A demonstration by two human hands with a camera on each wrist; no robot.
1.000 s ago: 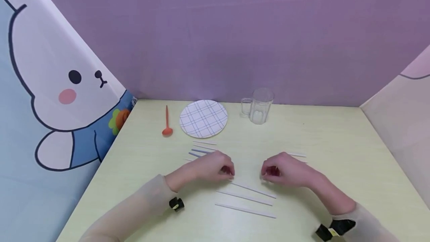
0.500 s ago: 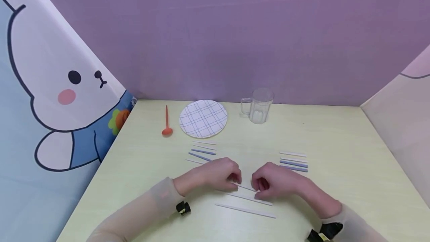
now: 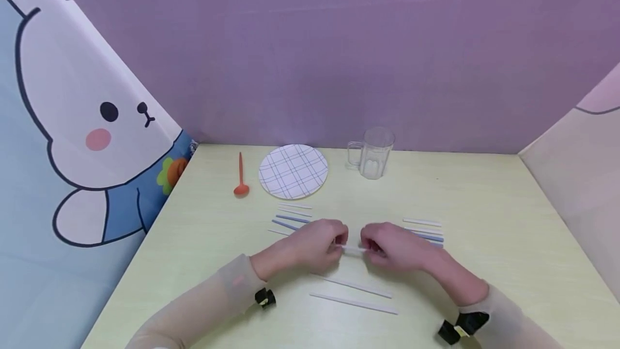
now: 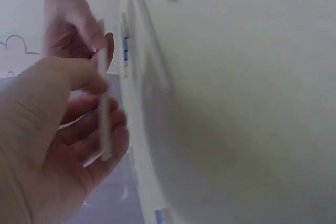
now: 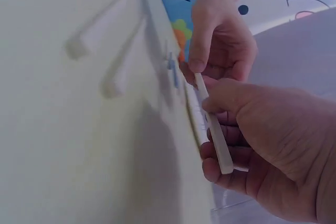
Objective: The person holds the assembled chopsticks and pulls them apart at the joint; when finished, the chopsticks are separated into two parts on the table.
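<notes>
A thin white stick (image 3: 354,249) is held level just above the table, with one hand at each end. My left hand (image 3: 317,245) pinches its left part between thumb and fingers, and my right hand (image 3: 404,246) pinches its right part. From the left wrist view, an end of the white stick (image 4: 105,129) runs past the thumb along the fingers. The right wrist view has the stick's squared end (image 5: 223,156) over the curled fingers. Nearer to me, a longer white stick (image 3: 356,286) and another white stick (image 3: 353,304) lie on the table.
Short white sticks and blue sticks (image 3: 293,216) lie behind my left hand. A similar group, with white sticks (image 3: 422,222) and blue ones, lies behind my right. An orange spoon (image 3: 241,187), a checked plate (image 3: 293,171) and a clear mug (image 3: 377,155) stand along the back.
Both hands have come together and picked up the farthest of the white sticks in front of me. They have raised it slightly and moved it away from me.
</notes>
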